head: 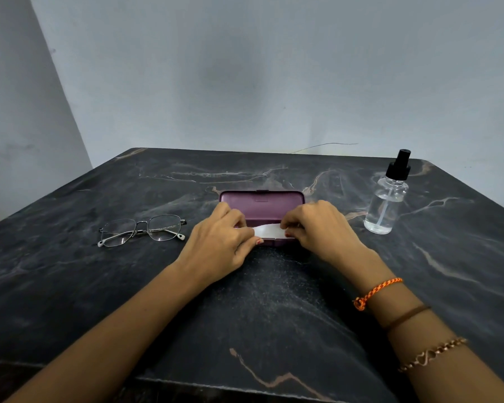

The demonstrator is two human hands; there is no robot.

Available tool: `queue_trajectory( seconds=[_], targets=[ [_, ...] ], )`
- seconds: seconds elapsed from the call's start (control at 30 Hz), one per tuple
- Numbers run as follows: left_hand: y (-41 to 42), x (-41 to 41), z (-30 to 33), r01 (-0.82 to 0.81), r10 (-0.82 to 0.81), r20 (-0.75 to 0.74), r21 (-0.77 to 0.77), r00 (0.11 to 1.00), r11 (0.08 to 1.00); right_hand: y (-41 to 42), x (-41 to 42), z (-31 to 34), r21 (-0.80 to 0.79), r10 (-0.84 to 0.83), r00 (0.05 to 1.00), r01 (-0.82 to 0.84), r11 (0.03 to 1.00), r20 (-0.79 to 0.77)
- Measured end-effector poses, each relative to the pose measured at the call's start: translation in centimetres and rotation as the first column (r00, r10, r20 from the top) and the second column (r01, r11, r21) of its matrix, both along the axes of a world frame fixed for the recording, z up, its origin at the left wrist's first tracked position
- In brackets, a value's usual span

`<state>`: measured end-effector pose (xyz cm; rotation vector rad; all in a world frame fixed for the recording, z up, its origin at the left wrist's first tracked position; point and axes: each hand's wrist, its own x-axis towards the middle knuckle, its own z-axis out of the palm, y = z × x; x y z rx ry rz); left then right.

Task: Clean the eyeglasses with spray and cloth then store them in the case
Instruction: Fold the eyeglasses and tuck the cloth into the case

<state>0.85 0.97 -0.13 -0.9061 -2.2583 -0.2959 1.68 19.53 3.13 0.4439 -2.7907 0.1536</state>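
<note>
Both hands meet at the open case (pixel 262 203) in the middle of the counter (pixel 274 301). My left hand (pixel 220 242) and right hand (pixel 322 228) each pinch an end of the white cloth (pixel 269 230), which lies stretched between them across the case's near edge. The fingers are curled round the cloth ends, so neither hand is free. The lid of the purple case stands up behind the knuckles.

The eyeglasses (pixel 141 230) rest on the counter to the left of the case, apart from it, with the temples folded and the lenses facing up. The spray bottle (pixel 387 199) stands upright to the right, near the right hand but untouched, with its black pump on and clear liquid inside.

I judge this to be the opening step: getting the cloth out of the case, with no cleaning begun. The next move calls for lifting the cloth clear, freeing 1 hand for the eyeglasses and bringing the spray bottle to the lenses.
</note>
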Motion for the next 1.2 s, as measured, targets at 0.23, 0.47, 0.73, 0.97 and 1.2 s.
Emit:
queue_trajectory(
  seconds=[0.23,0.47,0.73,0.97,1.2],
  targets=[
    [0.3,0.1,-0.3,0.042,-0.036,0.094,-0.066,0.995,0.997,0.5,-0.3,-0.5,-0.07,-0.046,0.997,0.05,0.996,0.056],
    [0.6,0.4,0.1,-0.12,0.134,0.16,-0.097,0.978,0.988,1.0,0.2,0.2,-0.149,0.025,0.986,0.0,0.989,0.162],
    [0.6,0.4,0.0,-0.15,0.158,0.069,-0.105,0.985,0.983,1.2,0.3,0.5,-0.123,0.086,0.965,-0.057,0.991,0.249],
    [1.1,0.6,0.0,-0.258,0.267,0.035,-0.159,0.963,0.953,1.2,0.0,0.4,-0.099,0.062,0.974,-0.041,0.994,0.217],
    [0.6,0.6,0.0,-0.17,0.171,-0.002,-0.101,0.985,0.98,1.6,0.2,0.3,-0.101,0.049,0.972,-0.026,0.995,0.232]
  ],
)
